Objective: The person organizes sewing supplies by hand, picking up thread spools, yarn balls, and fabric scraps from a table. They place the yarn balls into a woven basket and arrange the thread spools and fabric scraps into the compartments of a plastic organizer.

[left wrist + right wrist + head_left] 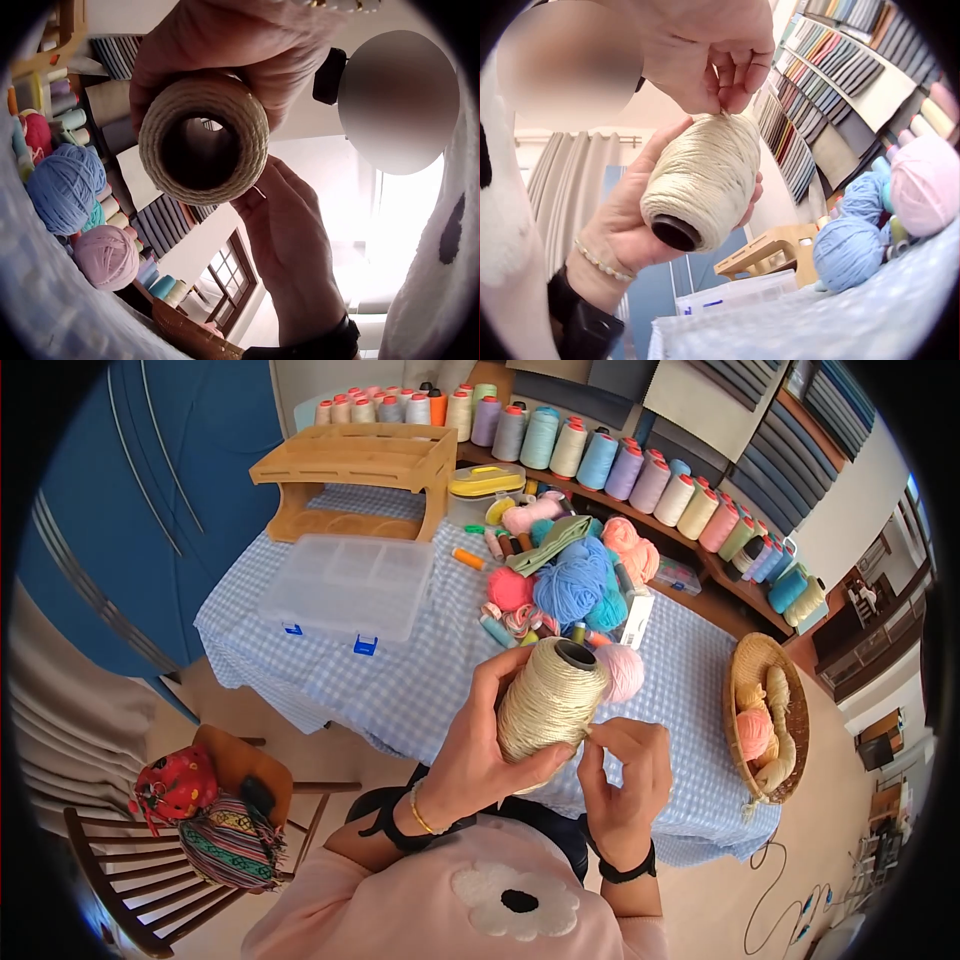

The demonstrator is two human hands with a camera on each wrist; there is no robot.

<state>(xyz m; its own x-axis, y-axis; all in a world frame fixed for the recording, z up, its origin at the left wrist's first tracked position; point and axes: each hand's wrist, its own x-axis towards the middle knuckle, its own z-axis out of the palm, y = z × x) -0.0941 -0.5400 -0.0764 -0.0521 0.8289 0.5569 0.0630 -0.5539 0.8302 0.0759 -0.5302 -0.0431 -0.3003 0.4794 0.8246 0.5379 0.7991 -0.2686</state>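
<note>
A cream cone of yarn with a dark hollow core is held up over the near edge of the table. My left hand grips it around its side, thumb across the front. At the cone's right side my right hand pinches a bit of the cream yarn between thumb and fingertips. In the right wrist view the pinching fingertips are right at the wound surface of the cone. From the left wrist view the cone's open end faces the camera.
Behind the cone lies a heap of yarn balls, among them a blue ball and a pale pink ball. A clear plastic box and a wooden rack stand left. A wicker basket sits right. Thread cones line the back shelf.
</note>
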